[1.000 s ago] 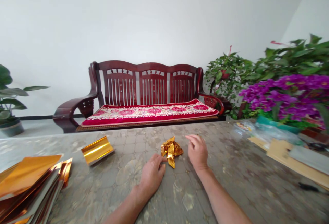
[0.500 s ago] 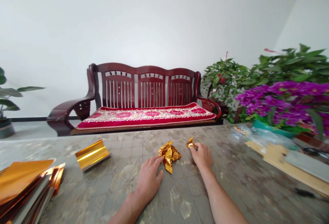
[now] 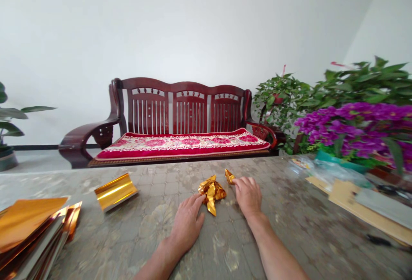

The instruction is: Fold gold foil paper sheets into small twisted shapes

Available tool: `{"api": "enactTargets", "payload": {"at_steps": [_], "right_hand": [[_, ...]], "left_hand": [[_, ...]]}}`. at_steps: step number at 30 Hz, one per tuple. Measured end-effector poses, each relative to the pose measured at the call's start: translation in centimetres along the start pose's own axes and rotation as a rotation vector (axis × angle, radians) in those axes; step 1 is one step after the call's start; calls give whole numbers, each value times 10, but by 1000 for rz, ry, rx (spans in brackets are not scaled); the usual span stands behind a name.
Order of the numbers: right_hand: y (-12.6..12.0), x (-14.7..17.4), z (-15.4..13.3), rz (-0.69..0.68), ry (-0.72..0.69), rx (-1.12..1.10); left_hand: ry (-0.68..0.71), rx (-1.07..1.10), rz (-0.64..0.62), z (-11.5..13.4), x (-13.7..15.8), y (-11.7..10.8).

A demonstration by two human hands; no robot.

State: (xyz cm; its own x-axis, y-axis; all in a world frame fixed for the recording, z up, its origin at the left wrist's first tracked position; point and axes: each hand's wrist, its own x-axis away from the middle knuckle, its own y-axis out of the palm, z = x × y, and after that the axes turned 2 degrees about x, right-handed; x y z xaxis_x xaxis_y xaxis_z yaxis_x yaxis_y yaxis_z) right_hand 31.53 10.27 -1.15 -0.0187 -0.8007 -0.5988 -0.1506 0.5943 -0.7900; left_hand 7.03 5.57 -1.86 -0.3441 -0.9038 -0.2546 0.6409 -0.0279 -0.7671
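Behind everything, a pale wall point(image 3: 193, 27). Across the foreground, a patterned grey table point(image 3: 112, 250). Just beyond, a dark red wooden bench point(image 3: 189, 86) with a red floral mat point(image 3: 191, 142) along the seat. At the right, purple flowers point(image 3: 347, 121) in front of leafy green plants point(image 3: 380, 82). At the left edge, an untidy stack of metallic sheets point(image 3: 32, 224), orange-gold on top.

Near the middle of the table, a left hand point(image 3: 188, 218), palm down, thumb spread apart from outstretched fingers; opposite, a right hand point(image 3: 248, 196) with fingers bent. Well to the left, a bowed gold sheet point(image 3: 116, 191), long axis slanting from near left to far right.

Between the hands, a folded gold foil point(image 3: 211, 194), touched at the left edge by the left forefinger; long axis roughly toward the person, narrow tip pointing nearward, with a side flap pointing right. Smallest, just beyond and right, a little gold piece point(image 3: 229, 176) at the right fingertips, long axis slanting from far left to near right; cannot tell whether pinched or merely touched
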Motion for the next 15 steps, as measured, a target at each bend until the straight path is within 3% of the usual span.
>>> {"api": "enactTargets", "payload": {"at_steps": [9,15], "right_hand": [[5,5,-18,20,-226,-170],[12,7,-17,54,-123,-238]], "left_hand": [[8,52,45,-3,1,0],[2,69,52,-4,2,-1]]}}
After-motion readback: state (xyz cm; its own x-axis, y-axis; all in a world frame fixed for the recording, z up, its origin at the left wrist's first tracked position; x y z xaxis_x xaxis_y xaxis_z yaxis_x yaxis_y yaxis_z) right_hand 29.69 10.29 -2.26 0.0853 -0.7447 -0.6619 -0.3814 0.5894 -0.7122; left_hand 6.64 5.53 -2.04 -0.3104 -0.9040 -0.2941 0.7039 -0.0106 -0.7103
